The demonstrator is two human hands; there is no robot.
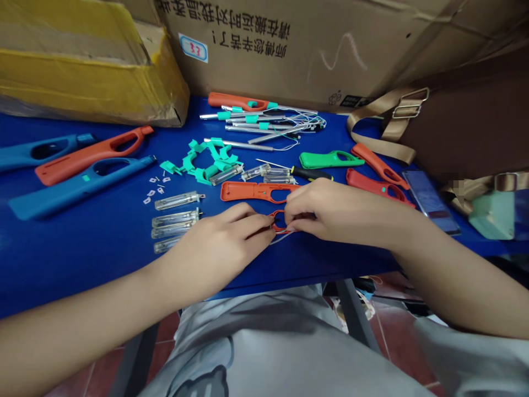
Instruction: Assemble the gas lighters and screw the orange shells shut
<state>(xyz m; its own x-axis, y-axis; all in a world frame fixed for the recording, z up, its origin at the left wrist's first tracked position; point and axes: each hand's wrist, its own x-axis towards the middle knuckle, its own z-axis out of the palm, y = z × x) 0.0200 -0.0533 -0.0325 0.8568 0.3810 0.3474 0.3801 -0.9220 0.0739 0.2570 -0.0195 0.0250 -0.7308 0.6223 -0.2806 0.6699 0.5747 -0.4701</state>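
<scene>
Between my two hands is an orange lighter shell half point(282, 229), mostly covered by my fingers. My left hand point(231, 248) is closed on its left part, thumb and fingertips pinching near the trigger opening. The fingers of my right hand point(320, 212) are closed on its right end, by a thin pale wire point(283, 238). Just beyond them lies another orange shell half point(243, 191), hollow side up. Clear lighter fuel tanks point(176, 200) are lined up left of my left hand, the lowest partly hidden by it.
Farther back lie a screwdriver point(312, 173), teal plastic clips point(202, 160) and metal lighter tubes point(264, 127) with wires. Blue lighter shells point(61, 193) lie left; a green shell point(330, 159) and a phone point(432, 201) lie right. A cardboard box point(306, 71) borders the blue table's back.
</scene>
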